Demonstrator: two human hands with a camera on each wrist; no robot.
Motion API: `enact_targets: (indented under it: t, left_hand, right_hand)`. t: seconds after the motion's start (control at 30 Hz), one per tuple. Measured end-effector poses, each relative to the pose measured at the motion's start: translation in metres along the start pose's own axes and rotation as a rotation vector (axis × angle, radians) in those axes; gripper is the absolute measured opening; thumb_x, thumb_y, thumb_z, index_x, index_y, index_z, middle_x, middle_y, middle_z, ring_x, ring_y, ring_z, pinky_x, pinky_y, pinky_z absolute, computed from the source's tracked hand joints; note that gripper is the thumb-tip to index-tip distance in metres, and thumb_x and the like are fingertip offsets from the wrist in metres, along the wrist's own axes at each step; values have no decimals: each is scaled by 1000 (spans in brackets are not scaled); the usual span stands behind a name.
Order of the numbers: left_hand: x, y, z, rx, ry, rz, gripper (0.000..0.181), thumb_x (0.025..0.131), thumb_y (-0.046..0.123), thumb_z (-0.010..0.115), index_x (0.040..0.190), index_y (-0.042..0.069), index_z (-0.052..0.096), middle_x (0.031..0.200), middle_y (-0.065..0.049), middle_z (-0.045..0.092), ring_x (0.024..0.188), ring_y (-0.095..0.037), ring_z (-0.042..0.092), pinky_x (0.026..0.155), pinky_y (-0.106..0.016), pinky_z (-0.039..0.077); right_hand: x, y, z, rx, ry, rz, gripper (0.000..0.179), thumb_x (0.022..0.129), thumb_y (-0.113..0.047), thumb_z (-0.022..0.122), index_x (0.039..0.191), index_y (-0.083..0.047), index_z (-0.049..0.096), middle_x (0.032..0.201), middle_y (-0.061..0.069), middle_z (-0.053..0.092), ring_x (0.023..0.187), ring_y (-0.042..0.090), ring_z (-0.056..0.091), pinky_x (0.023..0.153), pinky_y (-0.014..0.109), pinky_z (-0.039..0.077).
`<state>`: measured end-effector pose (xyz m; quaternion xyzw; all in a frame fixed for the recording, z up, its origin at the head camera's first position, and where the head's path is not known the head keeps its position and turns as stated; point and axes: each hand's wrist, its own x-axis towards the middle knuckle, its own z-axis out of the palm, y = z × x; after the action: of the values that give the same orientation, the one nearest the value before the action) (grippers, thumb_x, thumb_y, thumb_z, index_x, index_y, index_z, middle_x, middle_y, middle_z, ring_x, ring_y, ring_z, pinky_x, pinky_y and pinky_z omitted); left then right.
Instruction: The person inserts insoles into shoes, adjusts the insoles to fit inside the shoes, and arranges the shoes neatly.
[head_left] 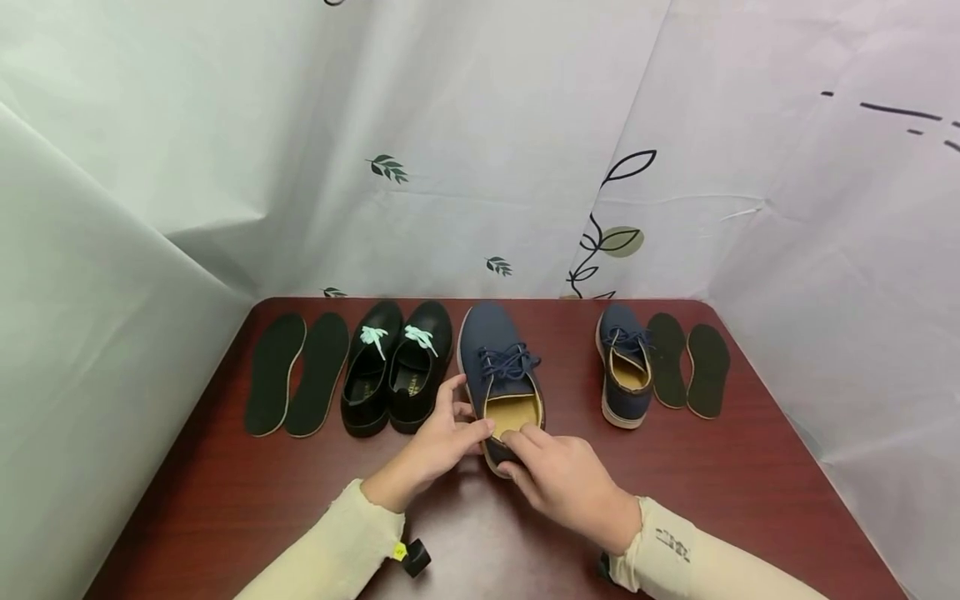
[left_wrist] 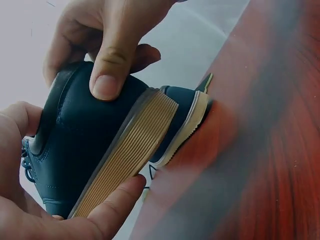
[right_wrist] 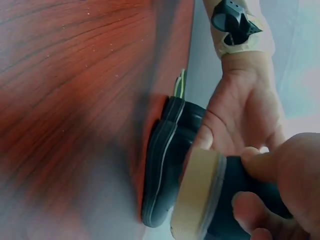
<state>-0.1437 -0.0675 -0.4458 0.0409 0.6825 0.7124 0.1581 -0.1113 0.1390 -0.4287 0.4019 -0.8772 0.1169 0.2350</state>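
Note:
A navy lace-up shoe (head_left: 491,337) with a tan lining is held between both hands, toe pointing away. My left hand (head_left: 441,432) grips its left side, the thumb at the collar and a finger under the ribbed tan sole, as the left wrist view shows. My right hand (head_left: 566,477) pinches the heel: the fingers reach over the collar edge and the thumb presses the outside of the heel (left_wrist: 85,130). In the right wrist view the heel end of the sole (right_wrist: 197,192) is raised off the table. The far part of the shoe's interior is hidden.
The matching navy shoe (head_left: 627,367) stands to the right, beside a pair of dark insoles (head_left: 707,371). Left of the hands are black shoes (head_left: 420,367) with mint laces and two larger dark insoles (head_left: 273,375). White patterned sheeting (head_left: 465,125) surrounds the reddish-brown table (head_left: 225,508).

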Motion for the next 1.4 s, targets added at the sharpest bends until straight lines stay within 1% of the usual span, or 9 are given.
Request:
enact_targets:
  t: [0.2, 0.37, 0.5, 0.73, 0.93, 1.13, 1.27, 1.3, 1.4]
  left_hand:
    - [-3, -4, -8, 48, -40, -4, 87, 91, 15, 66, 157, 12, 9, 125, -26, 49, 98, -24, 65, 81, -42, 59]
    - [-5, -7, -14, 77, -60, -52, 87, 91, 17, 65, 158, 12, 8, 130, -27, 49, 99, -25, 67, 85, -46, 57]
    - [-6, -8, -16, 81, -73, -78, 88, 91, 15, 64, 158, 11, 7, 131, -28, 48, 97, -26, 68, 84, -47, 57]
    - [-2, -20, -17, 102, -106, -85, 88, 92, 16, 64, 158, 7, 6, 128, -28, 48, 99, -26, 66, 85, -46, 58]
    - [2, -28, -18, 139, -113, -96, 85, 90, 14, 57, 159, 6, 9, 132, -29, 47, 107, -29, 63, 88, -44, 56]
    - [4, -30, -17, 271, -47, -91, 77, 87, 16, 59, 155, 2, 27, 130, -25, 54, 101, -25, 65, 82, -42, 58]
    - [6, -30, -17, 364, -7, -73, 72, 86, 18, 60, 151, 1, 36, 125, -23, 59, 86, -22, 69, 74, -39, 59]
    - [6, -29, -17, 401, 9, -63, 71, 85, 20, 61, 150, 1, 39, 123, -21, 60, 82, -21, 68, 74, -37, 58]
    - [6, -27, -18, 544, 51, -17, 68, 84, 23, 62, 145, 0, 46, 121, -16, 60, 85, -18, 63, 79, -36, 54]
  right_hand:
    - [-2, 11, -6, 48, -115, 18, 31, 92, -45, 70, 109, -20, 66, 96, -8, 57, 62, -1, 47, 54, 20, 44]
    - [-6, 29, -4, 126, -179, -57, 34, 94, -47, 67, 114, -20, 66, 113, -6, 57, 85, 3, 55, 72, 22, 51]
    - [-9, 39, 1, 193, -200, -112, 29, 95, -43, 67, 113, -20, 65, 117, -5, 56, 100, 6, 56, 85, 24, 50]
    - [-12, 43, 16, 234, -191, -137, 22, 89, -41, 71, 98, -23, 63, 106, -9, 52, 96, 6, 51, 82, 22, 45]
    - [-11, 42, 26, 256, -183, -161, 18, 89, -40, 72, 95, -23, 65, 102, -9, 53, 92, 7, 50, 80, 22, 45]
    - [-13, 41, 32, 245, -210, -139, 19, 89, -40, 72, 95, -23, 65, 102, -9, 53, 91, 8, 50, 79, 23, 46]
    - [-13, 40, 33, 240, -223, -122, 19, 89, -40, 72, 96, -24, 65, 103, -9, 54, 92, 7, 51, 81, 23, 47]
    - [-13, 40, 34, 239, -226, -118, 19, 89, -40, 72, 96, -24, 65, 104, -9, 54, 93, 7, 52, 81, 24, 47]
    - [-12, 40, 32, 232, -234, -111, 21, 88, -40, 72, 98, -23, 65, 106, -9, 56, 94, 8, 52, 83, 25, 48]
